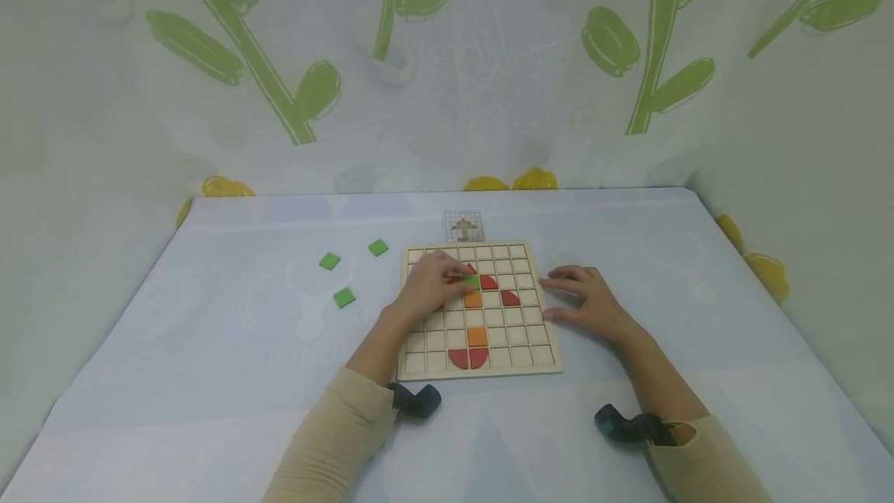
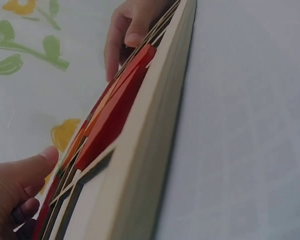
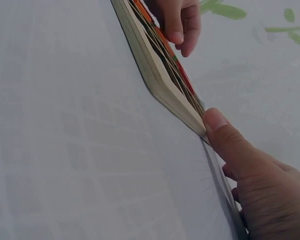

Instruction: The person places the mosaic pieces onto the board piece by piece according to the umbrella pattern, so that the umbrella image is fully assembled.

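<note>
In the head view, my left hand [image 1: 431, 286] reaches over the wooden grid board [image 1: 517, 332], thumb and index finger pinching a green square tile [image 1: 472, 282] at its cell. Red quarter-round tiles [image 1: 489, 282] and orange square tiles [image 1: 476, 337] lie in other cells; some are hidden under the hand. My right hand [image 1: 590, 303] rests by the board's right edge, fingers spread and relaxed. Its thumb [image 3: 217, 120] touches the board's edge in the right wrist view. From the left wrist, a red tile [image 2: 115, 117] shows near the board's front edge.
Several loose green tiles [image 1: 344, 297] lie on the table left of the board. Behind the board is a small pattern card [image 1: 464, 227] with a gridded picture. The white table [image 1: 209, 332] meets a leaf-patterned curtain [image 1: 489, 99] at the back.
</note>
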Demonstrator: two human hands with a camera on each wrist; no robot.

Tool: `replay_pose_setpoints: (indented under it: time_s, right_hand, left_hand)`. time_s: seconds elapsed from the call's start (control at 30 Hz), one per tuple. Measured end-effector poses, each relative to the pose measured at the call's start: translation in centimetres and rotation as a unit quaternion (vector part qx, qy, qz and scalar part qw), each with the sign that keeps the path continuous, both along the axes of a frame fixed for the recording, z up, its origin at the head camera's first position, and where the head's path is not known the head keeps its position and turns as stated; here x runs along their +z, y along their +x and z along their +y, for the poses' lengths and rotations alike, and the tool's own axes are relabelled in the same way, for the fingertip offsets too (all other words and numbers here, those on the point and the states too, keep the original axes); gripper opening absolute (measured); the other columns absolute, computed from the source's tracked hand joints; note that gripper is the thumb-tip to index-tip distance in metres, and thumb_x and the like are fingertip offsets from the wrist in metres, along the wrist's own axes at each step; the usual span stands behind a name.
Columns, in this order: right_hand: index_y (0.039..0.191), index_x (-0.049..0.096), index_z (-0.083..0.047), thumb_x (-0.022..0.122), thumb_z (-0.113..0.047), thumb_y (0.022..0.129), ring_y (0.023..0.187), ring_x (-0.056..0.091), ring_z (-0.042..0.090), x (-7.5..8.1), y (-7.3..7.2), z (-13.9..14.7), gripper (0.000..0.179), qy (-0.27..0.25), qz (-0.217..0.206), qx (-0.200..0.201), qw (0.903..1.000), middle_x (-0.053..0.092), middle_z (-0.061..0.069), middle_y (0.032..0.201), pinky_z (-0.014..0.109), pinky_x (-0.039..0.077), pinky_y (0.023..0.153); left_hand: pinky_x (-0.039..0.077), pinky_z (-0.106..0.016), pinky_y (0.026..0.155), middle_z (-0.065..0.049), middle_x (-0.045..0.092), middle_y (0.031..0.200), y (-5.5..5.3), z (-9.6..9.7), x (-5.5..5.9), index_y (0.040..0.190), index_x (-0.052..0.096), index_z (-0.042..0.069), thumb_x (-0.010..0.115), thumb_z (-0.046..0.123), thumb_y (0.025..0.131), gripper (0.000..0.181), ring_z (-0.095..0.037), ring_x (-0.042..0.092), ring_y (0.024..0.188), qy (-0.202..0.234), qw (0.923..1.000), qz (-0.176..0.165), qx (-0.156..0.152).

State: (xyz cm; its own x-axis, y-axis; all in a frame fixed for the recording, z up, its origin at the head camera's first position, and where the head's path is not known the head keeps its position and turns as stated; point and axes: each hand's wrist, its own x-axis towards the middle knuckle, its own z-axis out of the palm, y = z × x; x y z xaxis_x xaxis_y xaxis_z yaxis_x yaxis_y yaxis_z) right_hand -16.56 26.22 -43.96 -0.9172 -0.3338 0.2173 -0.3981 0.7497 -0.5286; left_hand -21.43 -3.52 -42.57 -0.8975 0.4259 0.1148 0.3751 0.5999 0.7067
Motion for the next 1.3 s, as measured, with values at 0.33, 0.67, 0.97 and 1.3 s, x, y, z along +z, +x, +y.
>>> replay_pose_setpoints:
  time_s: [0.33, 0.67, 0.97, 1.3]
  right_hand:
    - [0.121, 0.065, -0.008, 0.081, -0.027, 0.072, 0.117, 0.039, 0.033, 0.1, 0.1, 0.0, 0.055, -0.005, -0.007, 0.0, 1.0, 0.054, 0.015, 0.125, 0.052, 0.033, 0.094]
    - [0.12, 0.065, -0.008, 0.081, -0.027, 0.072, 0.115, 0.04, 0.033, 0.0, 0.1, 0.1, 0.055, -0.004, -0.002, 0.003, 1.0, 0.054, 0.015, 0.125, 0.051, 0.033, 0.093]
    - [0.12, 0.065, -0.008, 0.081, -0.027, 0.071, 0.114, 0.04, 0.032, 0.1, 0.1, 0.2, 0.055, -0.006, 0.003, 0.005, 1.0, 0.054, 0.015, 0.124, 0.05, 0.033, 0.091]
    - [0.12, 0.065, -0.009, 0.081, -0.028, 0.072, 0.114, 0.04, 0.032, 0.0, 0.0, 0.1, 0.055, -0.001, 0.005, 0.005, 1.0, 0.054, 0.015, 0.125, 0.049, 0.033, 0.091]
  left_hand:
    - [0.046, -0.036, 0.084, 0.003, 0.061, 0.103, -0.4, -1.5, -0.2, 0.106, 0.072, 0.019, 0.077, 0.034, 0.078, 0.032, -0.016, 0.055, 0.095, 0.026, 0.9987, -0.029, 0.034]
    - [0.04, -0.04, 0.09, 0.001, 0.06, 0.108, -0.4, -3.7, 0.0, 0.11, 0.07, 0.019, 0.075, 0.034, 0.079, 0.035, -0.018, 0.049, 0.102, 0.007, 0.9962, -0.035, 0.079]
    - [0.037, -0.044, 0.09, -0.006, 0.06, 0.111, -0.8, -6.1, 0.7, 0.116, 0.067, 0.015, 0.074, 0.029, 0.08, 0.038, -0.026, 0.051, 0.103, 0.019, 0.9918, -0.008, 0.126]
    - [0.034, -0.047, 0.092, -0.013, 0.057, 0.117, -2.0, -8.9, 0.5, 0.122, 0.063, 0.012, 0.072, 0.027, 0.081, 0.044, -0.03, 0.048, 0.107, -0.005, 0.9853, 0.004, 0.171]
